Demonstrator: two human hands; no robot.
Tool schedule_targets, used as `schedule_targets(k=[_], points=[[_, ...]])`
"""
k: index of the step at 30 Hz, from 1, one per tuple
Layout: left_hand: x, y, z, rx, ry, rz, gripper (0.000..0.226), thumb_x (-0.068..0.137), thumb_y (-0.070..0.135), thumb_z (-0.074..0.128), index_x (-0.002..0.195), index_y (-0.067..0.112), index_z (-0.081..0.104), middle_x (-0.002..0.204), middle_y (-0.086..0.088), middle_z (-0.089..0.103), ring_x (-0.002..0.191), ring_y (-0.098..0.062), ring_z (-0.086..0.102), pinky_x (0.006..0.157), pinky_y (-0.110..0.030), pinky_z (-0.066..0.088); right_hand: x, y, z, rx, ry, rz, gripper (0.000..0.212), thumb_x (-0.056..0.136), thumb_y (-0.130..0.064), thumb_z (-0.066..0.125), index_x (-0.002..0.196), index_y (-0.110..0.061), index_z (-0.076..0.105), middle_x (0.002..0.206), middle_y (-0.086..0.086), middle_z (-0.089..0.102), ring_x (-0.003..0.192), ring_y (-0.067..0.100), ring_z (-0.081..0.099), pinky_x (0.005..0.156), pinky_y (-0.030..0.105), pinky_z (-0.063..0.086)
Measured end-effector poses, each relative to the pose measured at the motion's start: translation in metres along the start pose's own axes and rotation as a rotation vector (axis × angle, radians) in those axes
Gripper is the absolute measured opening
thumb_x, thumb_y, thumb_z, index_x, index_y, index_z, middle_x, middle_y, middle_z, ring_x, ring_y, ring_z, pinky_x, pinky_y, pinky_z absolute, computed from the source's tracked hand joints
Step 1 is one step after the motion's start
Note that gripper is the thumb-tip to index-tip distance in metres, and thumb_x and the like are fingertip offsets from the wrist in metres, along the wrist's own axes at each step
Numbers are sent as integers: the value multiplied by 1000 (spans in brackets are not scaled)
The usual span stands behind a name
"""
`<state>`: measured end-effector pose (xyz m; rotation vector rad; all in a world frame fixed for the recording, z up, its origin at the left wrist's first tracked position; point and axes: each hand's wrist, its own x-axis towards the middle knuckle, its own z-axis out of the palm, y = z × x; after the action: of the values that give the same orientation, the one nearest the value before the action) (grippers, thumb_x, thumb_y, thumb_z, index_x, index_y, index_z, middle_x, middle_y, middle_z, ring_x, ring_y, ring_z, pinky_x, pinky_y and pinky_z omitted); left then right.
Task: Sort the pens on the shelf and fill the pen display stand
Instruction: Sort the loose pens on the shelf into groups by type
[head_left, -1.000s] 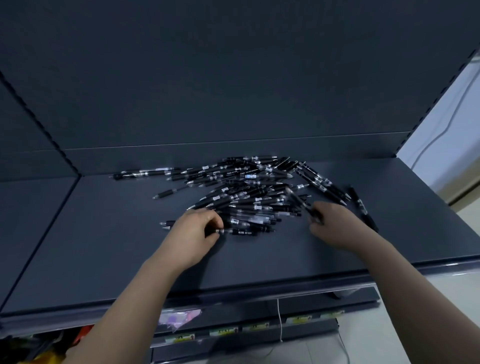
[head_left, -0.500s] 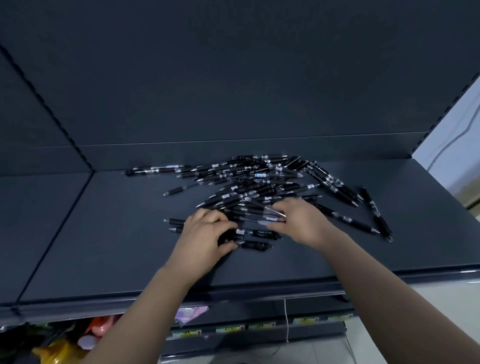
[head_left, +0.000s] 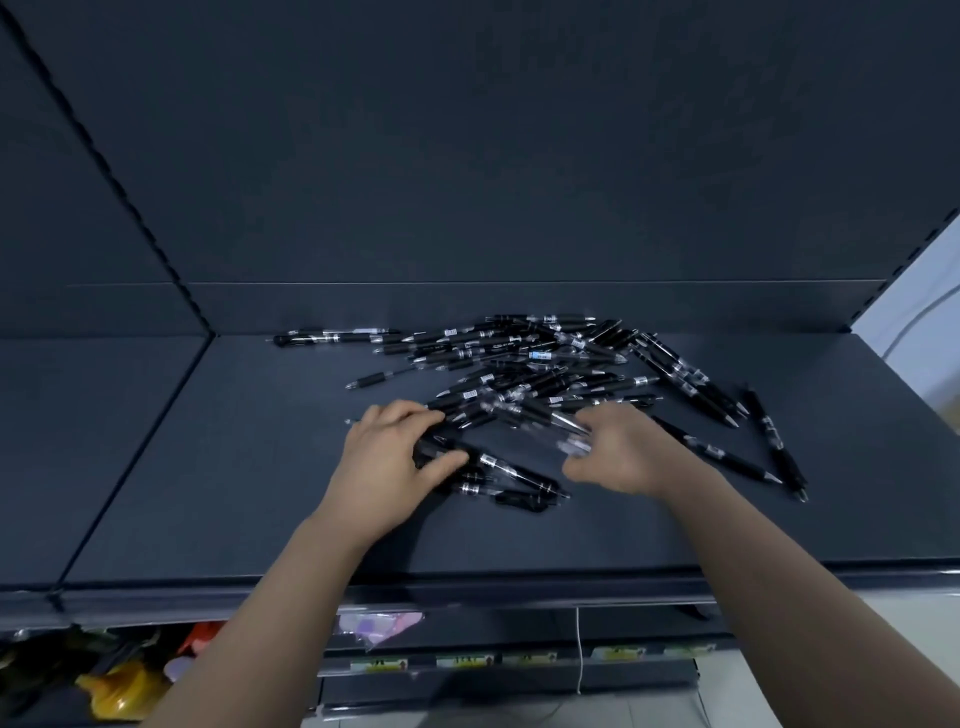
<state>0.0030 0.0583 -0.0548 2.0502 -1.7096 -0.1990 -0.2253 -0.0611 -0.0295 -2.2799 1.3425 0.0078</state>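
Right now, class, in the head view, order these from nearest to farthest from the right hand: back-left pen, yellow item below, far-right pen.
1. far-right pen, just right of the right hand.
2. back-left pen, near the back wall, left.
3. yellow item, lower shelf, far left.

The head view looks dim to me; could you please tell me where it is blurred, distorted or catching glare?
Head view: dim, low contrast, black pens on a dark shelf; motion blur smears the right hand at its fingertips and the clear pen they pinch, the left hand gripping pens is sharper; the wide-angle lens bows the perforated upright; small glints on silver pen bands.
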Motion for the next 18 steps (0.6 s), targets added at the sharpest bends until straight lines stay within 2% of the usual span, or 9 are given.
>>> schedule_targets(k=[2,5,8,10,12,14,18], points=[[9,5,0,4,42,20,47,89,45,59,128,21,59,122,7,56,111,-18,46,98,-33,37,0,5,-6,47,45,-2,24,78,-28,63,65,-18,45,66,-2,53,58,16,47,54,27,35],[26,17,4,31,20,40,40,92,37,58,129,22,58,122,6,58,113,-20,47,99,-35,39,2,10,-13,55,164,36,27,84,-27,57,64,-19,39,63,-1,50,58,19,46,54,29,33],[42,27,10,75,-44,49,34,93,31,58,124,21,62,118,2,61,111,-21,51,94,-32,42,8,18,-13,40,258,95,27,91,-25,48,67,-16,38,66,2,51,62,23,48,53,30,30],[48,31,13,79,-73,38,27,92,26,59,117,19,65,112,1,64,106,-19,55,87,-29,45,11,21,-11,72,292,71,27,96,-24,45,72,-14,39,72,4,51,63,23,48,52,31,29],[52,32,13,57,-89,12,23,91,23,61,113,19,67,108,1,64,100,-17,59,83,-28,48,14,22,-10,164,286,41,29,97,-22,45,71,-12,38,74,4,46,59,20,44,50,30,27],[55,30,12,42,-107,-29,20,90,22,62,108,18,68,106,2,64,95,-16,60,83,-30,51,15,21,-9,261,217,55,29,97,-21,46,70,-13,37,67,2,43,55,17,38,51,30,28],[61,29,14,20,-69,-78,14,87,24,64,99,17,67,101,1,64,90,-17,61,80,-34,53,10,23,-7,405,127,91,24,98,-22,46,77,-11,44,67,7,50,53,16,40,51,29,34]])
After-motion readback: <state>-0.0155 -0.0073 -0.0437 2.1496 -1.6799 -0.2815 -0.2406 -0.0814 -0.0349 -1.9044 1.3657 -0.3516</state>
